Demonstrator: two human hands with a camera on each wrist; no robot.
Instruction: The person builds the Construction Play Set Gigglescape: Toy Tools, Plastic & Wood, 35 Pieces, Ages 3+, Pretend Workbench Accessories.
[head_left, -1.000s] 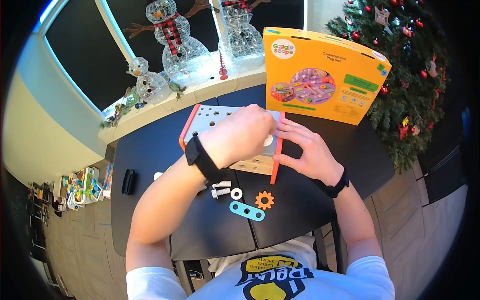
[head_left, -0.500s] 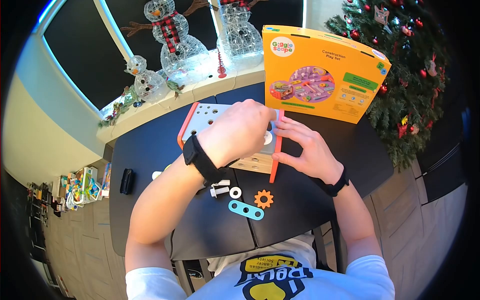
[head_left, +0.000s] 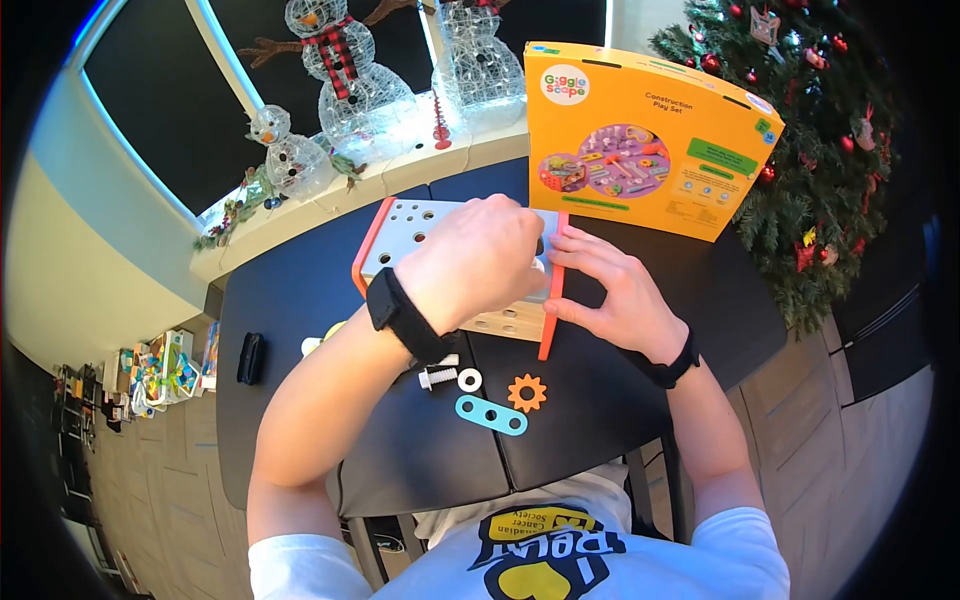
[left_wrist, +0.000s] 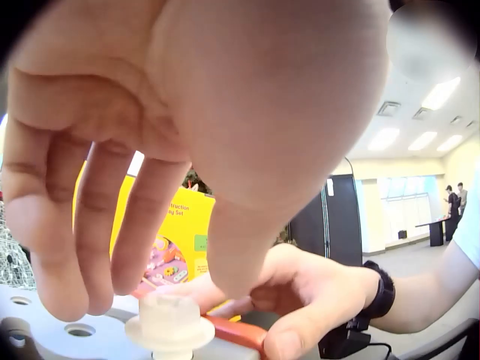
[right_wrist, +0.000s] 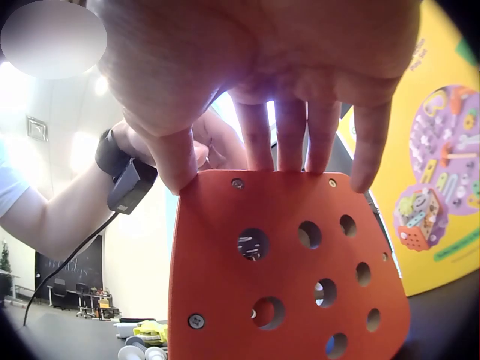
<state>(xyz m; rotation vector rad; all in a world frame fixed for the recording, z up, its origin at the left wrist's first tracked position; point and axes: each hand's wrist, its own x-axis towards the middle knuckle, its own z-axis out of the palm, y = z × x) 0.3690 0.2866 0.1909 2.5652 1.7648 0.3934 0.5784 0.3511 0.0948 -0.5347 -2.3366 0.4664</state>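
Observation:
A toy workbench (head_left: 403, 225) with a grey holed top, wooden side and red end panels stands on the table. My left hand (head_left: 480, 250) is over its top, near the right end. In the left wrist view a white plastic bolt (left_wrist: 169, 324) stands upright in the top, its head between my thumb and spread fingers, which hang down around it. My right hand (head_left: 625, 300) holds the right red end panel (right_wrist: 217, 277) by its upper edge, thumb at the near corner and fingers along the far part.
Near the workbench lie a white bolt (head_left: 437, 379), a white washer (head_left: 469, 380), an orange gear (head_left: 527, 393) and a blue three-hole strip (head_left: 478, 411). A yellow box (head_left: 650, 120) stands behind. At the left is a black case (head_left: 252, 358).
The left fingers have shifted slightly over the bolt, hiding more of it in the head view. My right hand keeps its place on the red panel.

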